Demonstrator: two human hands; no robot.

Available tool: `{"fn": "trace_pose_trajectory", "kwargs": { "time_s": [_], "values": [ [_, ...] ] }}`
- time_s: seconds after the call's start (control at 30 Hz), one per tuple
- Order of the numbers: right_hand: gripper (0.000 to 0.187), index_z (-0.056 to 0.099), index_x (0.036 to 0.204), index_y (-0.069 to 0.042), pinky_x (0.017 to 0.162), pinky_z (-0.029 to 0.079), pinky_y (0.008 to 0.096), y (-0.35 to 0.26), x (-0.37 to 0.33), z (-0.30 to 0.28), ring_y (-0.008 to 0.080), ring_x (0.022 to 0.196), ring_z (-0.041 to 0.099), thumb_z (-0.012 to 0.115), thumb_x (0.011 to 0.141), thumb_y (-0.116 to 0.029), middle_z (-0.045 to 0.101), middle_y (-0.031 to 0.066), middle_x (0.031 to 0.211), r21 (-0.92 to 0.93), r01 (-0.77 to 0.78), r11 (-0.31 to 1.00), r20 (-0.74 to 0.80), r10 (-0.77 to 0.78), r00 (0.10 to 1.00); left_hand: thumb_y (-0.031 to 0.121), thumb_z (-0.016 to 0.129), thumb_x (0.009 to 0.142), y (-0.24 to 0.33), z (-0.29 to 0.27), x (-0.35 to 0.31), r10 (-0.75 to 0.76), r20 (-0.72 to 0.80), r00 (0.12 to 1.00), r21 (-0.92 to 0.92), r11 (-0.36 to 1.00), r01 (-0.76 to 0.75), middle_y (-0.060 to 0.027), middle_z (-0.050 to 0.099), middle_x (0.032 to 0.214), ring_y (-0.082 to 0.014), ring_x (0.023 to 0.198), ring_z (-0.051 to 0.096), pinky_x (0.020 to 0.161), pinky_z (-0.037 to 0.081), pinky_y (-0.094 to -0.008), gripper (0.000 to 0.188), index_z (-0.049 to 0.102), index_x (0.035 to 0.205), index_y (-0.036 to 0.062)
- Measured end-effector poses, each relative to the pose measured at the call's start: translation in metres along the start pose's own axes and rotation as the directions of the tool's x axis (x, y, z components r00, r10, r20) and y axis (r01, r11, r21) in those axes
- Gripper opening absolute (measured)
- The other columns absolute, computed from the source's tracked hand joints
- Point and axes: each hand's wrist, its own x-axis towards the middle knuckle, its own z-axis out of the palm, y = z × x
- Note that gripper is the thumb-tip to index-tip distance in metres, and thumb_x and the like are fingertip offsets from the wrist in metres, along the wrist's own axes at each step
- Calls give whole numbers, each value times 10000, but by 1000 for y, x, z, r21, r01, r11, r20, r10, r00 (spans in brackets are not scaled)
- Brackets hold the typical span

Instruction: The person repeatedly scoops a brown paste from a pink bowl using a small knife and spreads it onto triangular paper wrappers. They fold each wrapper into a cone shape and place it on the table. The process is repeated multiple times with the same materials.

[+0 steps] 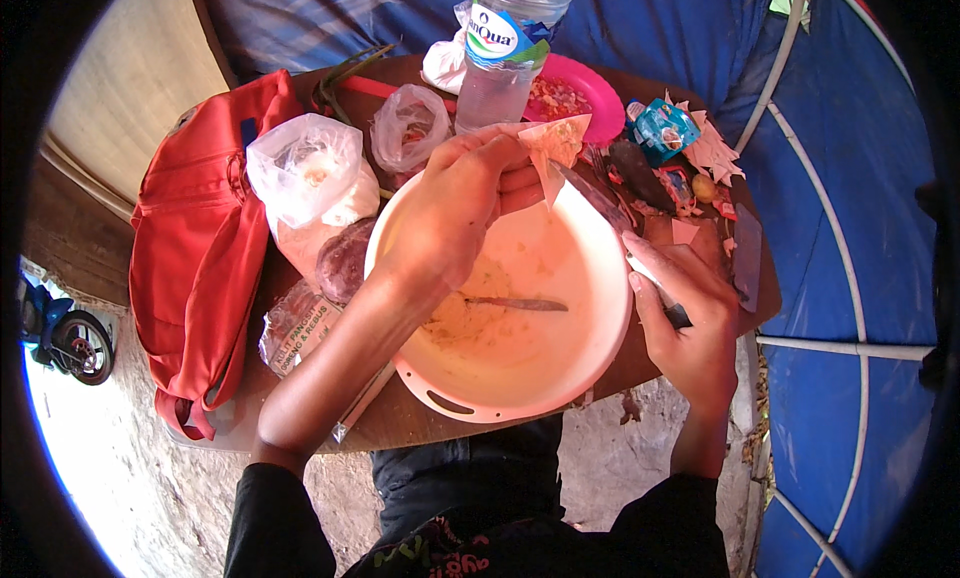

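Pinching a thin wrapper (555, 146) with the left hand (465, 193), clamped tight between the fingertips along its left side. Holding it up over the far rim of the bowl (585, 358), just in front of the bottle (495, 93). Over to the right hand (690, 308): curled round a tool (677, 315), gripping snugly beside the bowl's right rim. Pointing its long axis up and left, apparently at the wrapper, though hard to be sure with so much hidden by the fingers. From that grip, then, looking up and left for the wrapper, and nearer to it with the left. Down in the bowl, on to a utensil (525, 304) lying crosswise, with one end in the paste (445, 328). Beyond, past the bottle, on to a pink plate (603, 90) of chopped bits.
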Motion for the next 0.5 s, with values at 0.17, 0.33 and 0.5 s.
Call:
{"fn": "trace_pose_trajectory", "kwargs": {
  "time_s": [0.17,0.33,0.5],
  "values": [
    [378,682,1194,-72,617,512,341,0,0,-2,235,735,661,622,838,37,665,116,920,-41,2,999,8,-2,1000,155,439,996,0,4,-1,-6,6,1000,19,1000,6,-105,671,1123,-167,990,661,956,504,-301,306,617,1161,-31],
    [307,686,1136,8,776,523,331,-6,2,-7,267,876,679,625,840,62,690,162,983,-41,-57,998,98,61,993,159,451,990,-1,5,-3,-3,-12,1000,37,999,3,-96,676,1098,-156,955,660,917,513,-291,302,623,1149,-31],
    [327,688,1153,-13,765,526,333,-9,2,-9,270,863,679,628,838,51,683,156,976,-82,-52,995,130,62,989,156,467,982,-4,2,-2,-18,-24,1000,-44,999,17,-83,681,1052,-141,921,660,859,531,-268,276,632,1115,-20]
  ]
}}
